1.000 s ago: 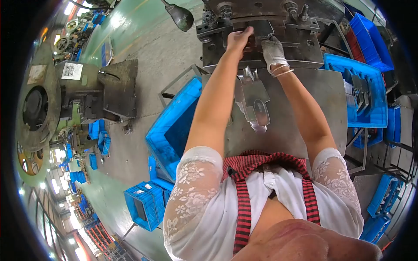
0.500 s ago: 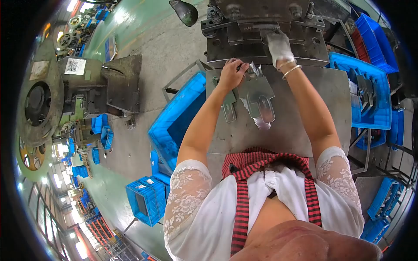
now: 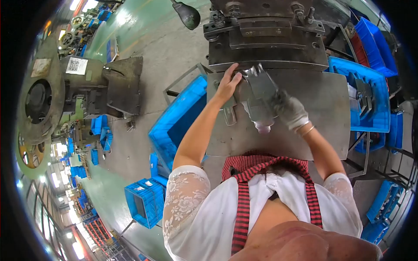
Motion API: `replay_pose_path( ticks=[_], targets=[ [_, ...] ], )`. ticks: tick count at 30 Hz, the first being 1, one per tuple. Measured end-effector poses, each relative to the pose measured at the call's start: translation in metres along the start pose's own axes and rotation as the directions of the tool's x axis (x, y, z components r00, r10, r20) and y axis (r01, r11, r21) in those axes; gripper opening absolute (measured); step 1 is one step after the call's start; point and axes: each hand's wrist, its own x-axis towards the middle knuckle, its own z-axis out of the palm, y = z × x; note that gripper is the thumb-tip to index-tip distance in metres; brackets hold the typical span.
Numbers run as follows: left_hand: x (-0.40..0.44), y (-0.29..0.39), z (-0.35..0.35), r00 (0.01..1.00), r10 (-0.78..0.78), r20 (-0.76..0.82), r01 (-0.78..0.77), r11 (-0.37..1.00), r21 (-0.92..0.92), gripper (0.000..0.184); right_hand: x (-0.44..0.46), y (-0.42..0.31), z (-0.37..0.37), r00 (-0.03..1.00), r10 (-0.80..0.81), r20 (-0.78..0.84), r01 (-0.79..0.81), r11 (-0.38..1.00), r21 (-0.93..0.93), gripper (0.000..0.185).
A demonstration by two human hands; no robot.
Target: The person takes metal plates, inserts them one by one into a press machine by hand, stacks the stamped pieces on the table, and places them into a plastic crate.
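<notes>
Metal sheet parts (image 3: 260,87) lie in a stack on the grey metal table (image 3: 318,135). My right hand (image 3: 291,111), in a pale glove with dark fingertips, is at the right edge of the stack; blur hides whether it grips a part. My left hand (image 3: 228,83) is bare, its fingers apart, touching the stack's upper left corner. Below that hand lies another flat metal part (image 3: 230,114). Beyond the table stands the press with its die (image 3: 267,39), and no hand is in it.
A blue bin (image 3: 174,126) stands left of the table. On the right, a blue crate (image 3: 379,104) holds metal parts. A dark rounded lamp-like object (image 3: 189,16) hangs at the upper left, and another machine (image 3: 122,87) stands farther left.
Both hands have come away from the die. My left hand moved back to the table first; my right hand then moved down to the stacked parts.
</notes>
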Motion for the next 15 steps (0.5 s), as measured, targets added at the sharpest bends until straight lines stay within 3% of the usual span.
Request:
replay_pose_path(
  ticks=[1,2,4,6,8,9,12,15],
  targets=[
    [-0.007,-0.007,0.013,0.993,0.009,-0.117,-0.011,1.000,-0.017,0.055,-0.012,-0.001,0.004,0.996,0.064,-0.056,-0.078,0.949,-0.306,0.032],
    [-0.014,-0.006,0.026,0.985,0.033,-0.170,-0.031,0.999,0.013,0.057,-0.020,-0.047,-0.005,0.984,0.162,-0.079,-0.180,0.855,-0.487,0.034],
    [-0.024,0.000,0.046,0.956,0.094,-0.279,-0.072,0.994,0.087,0.061,-0.008,0.010,0.016,0.990,-0.011,-0.140,-0.047,0.911,-0.409,0.033],
    [-0.024,0.000,0.052,0.944,0.086,-0.320,-0.070,0.996,0.063,0.062,0.000,0.015,0.024,0.983,-0.066,-0.170,0.026,0.973,-0.227,0.030],
    [-0.024,-0.003,0.052,0.938,0.096,-0.333,-0.086,0.995,0.047,0.061,0.007,0.011,0.028,0.991,-0.007,-0.133,0.017,0.998,0.068,0.027],
    [-0.025,-0.002,0.052,0.938,0.084,-0.337,-0.070,0.996,0.052,0.055,0.012,0.008,0.033,0.996,0.021,-0.087,0.015,0.919,0.393,0.019],
    [-0.024,-0.009,0.050,0.944,0.096,-0.316,-0.083,0.995,0.053,0.060,0.005,-0.001,0.031,0.992,0.087,-0.086,-0.020,0.808,0.589,0.013],
    [-0.025,-0.009,0.050,0.953,0.036,-0.299,-0.097,0.977,-0.192,0.062,0.011,0.002,0.038,0.980,0.094,-0.177,0.050,0.743,0.667,0.024]
  ],
)
